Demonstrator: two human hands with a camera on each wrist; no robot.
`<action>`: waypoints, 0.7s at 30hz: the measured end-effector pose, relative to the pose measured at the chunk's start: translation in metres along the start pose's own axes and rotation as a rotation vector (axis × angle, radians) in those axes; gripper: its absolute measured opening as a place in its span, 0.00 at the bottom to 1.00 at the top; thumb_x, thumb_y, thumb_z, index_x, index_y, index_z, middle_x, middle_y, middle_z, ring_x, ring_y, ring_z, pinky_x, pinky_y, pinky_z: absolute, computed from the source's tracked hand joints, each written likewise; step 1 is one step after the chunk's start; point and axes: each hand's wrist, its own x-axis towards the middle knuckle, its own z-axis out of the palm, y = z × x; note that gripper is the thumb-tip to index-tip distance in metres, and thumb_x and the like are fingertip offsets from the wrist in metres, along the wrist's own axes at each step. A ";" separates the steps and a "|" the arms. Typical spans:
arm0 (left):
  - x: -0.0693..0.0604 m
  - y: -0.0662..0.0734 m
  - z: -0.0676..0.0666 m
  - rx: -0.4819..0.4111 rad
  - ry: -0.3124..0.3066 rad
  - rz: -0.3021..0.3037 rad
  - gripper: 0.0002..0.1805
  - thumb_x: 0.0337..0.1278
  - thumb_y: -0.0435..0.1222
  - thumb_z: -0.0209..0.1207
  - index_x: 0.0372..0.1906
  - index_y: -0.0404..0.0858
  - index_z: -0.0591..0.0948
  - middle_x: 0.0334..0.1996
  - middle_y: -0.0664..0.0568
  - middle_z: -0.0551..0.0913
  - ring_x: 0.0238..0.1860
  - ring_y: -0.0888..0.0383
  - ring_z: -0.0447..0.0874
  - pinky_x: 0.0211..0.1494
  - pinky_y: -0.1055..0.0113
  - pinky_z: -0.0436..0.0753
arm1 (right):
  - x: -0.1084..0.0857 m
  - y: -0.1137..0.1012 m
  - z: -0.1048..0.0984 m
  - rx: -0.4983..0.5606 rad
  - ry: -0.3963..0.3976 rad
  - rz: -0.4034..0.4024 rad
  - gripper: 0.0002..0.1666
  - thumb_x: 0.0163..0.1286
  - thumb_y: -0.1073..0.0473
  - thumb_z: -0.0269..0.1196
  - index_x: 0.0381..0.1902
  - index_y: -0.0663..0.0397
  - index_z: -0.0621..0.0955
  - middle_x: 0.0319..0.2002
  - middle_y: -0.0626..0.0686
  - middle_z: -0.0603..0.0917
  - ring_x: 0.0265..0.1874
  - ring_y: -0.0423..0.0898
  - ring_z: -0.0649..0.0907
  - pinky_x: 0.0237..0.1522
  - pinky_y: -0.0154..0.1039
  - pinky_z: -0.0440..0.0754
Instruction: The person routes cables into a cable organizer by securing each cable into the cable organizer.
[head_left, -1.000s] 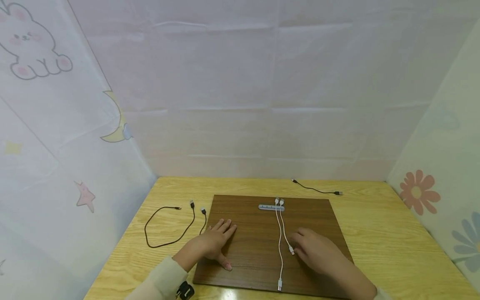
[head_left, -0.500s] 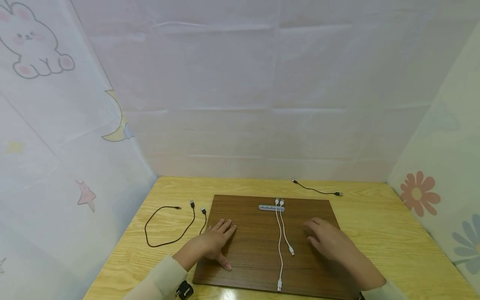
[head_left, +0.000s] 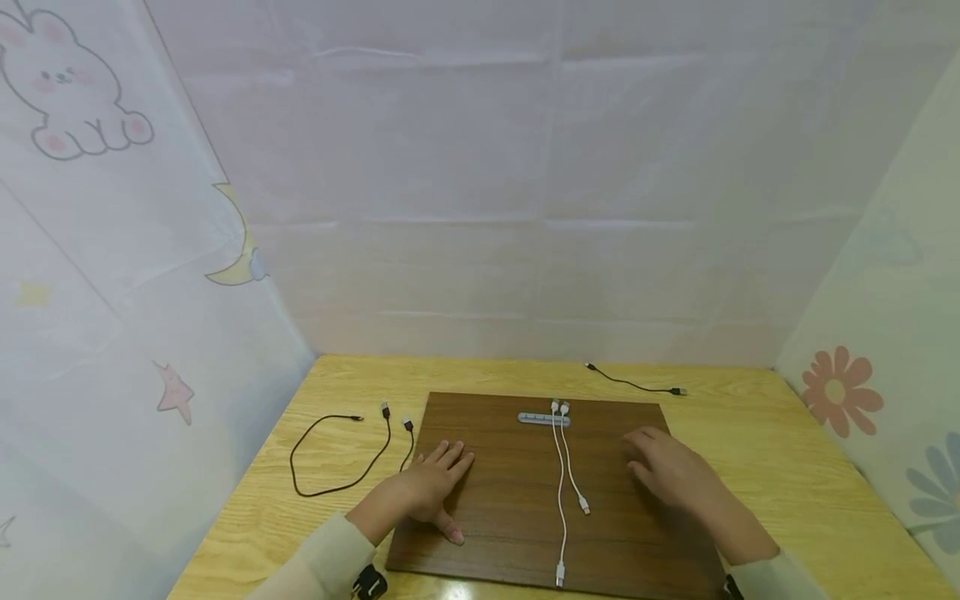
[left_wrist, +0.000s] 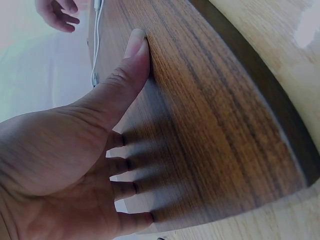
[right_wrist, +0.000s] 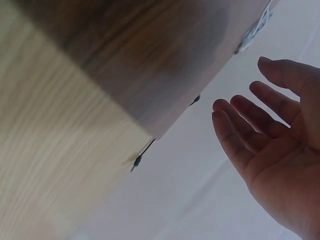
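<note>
My left hand [head_left: 432, 490] rests spread on the left part of a dark brown wooden board [head_left: 510, 517], fingertips and thumb touching its surface in the left wrist view. Over the board's right side hovers my right hand [head_left: 671, 468], fingers loosely bent and holding nothing; the right wrist view shows the palm [right_wrist: 285, 175] with bare fingers. A grey-blue cable clip strip [head_left: 534, 417] sits near the board's far edge. Two white USB cables run from its right end toward me: a longer cable [head_left: 561, 500] and a shorter cable [head_left: 572, 471].
On the light wooden table [head_left: 757, 467], a looped black USB cable [head_left: 292, 457] lies left of the board. Another black cable [head_left: 408, 437] is partly hidden by the left hand. A short black cable [head_left: 633, 383] lies behind the board. Printed sheets hang around the table.
My right hand has moved right, away from the shorter white cable's near end, which stays lying on the board. The left hand has kept its place.
</note>
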 end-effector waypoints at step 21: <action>-0.001 0.001 0.000 -0.008 0.003 -0.006 0.67 0.37 0.64 0.73 0.82 0.44 0.52 0.82 0.43 0.47 0.81 0.42 0.43 0.76 0.40 0.58 | 0.014 0.052 0.000 0.019 -0.005 0.075 0.26 0.67 0.64 0.67 0.60 0.69 0.77 0.60 0.73 0.75 0.57 0.73 0.76 0.55 0.66 0.77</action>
